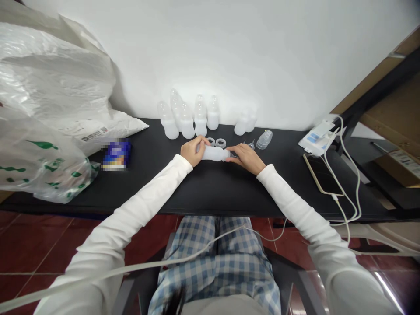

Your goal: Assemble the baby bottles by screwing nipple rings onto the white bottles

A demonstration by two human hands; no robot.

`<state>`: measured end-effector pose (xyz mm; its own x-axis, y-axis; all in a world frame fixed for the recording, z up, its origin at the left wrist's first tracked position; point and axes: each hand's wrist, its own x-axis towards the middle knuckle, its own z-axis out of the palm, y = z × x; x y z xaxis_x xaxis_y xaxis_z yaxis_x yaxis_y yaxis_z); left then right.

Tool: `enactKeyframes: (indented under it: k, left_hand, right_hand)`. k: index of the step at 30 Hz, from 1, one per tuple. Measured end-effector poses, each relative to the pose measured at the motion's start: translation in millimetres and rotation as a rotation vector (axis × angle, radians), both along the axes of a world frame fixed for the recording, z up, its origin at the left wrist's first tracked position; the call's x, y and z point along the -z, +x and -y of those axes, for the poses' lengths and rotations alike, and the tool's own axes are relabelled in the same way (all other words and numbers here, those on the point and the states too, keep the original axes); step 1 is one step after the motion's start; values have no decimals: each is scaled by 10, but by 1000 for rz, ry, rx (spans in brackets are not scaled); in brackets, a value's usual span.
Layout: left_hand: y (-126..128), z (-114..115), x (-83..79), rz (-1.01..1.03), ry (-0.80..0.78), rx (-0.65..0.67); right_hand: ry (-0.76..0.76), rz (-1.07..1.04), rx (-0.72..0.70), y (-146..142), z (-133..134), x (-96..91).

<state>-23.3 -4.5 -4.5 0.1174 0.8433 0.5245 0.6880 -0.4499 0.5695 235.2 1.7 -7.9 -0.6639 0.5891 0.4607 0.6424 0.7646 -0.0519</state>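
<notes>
A frosted white baby bottle lies sideways above the black table, its neck toward the right. My left hand is wrapped around its base end. At the neck end, my right hand pinches with thumb and fingers. A clear part shows beneath those fingers, mostly hidden, and I cannot make out its exact shape. Just behind the bottle lie two white collar rings. Clear nipples sit by my right hand, partly covered by it. Farther right rests a stack of clear domed caps.
Several capped baby bottles stand along the wall, with uncapped bottles to their right. White plastic bags and a blue packet occupy the left. A phone, cables and a white power strip lie right.
</notes>
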Motion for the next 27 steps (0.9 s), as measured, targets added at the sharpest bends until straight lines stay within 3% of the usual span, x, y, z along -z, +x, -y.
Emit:
enactKeyframes:
  k: [10, 16, 22, 25, 27]
  left_hand:
    - [2, -68, 41, 177, -108, 11]
    - [25, -122, 62, 328, -164, 49]
    - [-22, -298, 114, 670, -299, -44]
    - [-4, -371, 159, 812, -366, 54]
    - [30, -376, 184, 805, -328, 159]
  right_hand:
    - [126, 32, 5, -44, 41, -44]
    - [247, 63, 113, -28, 48, 79]
    - [326, -251, 396, 146, -16, 4]
    - [349, -377, 500, 234, -18, -121]
    - [365, -422, 540, 272, -19, -175]
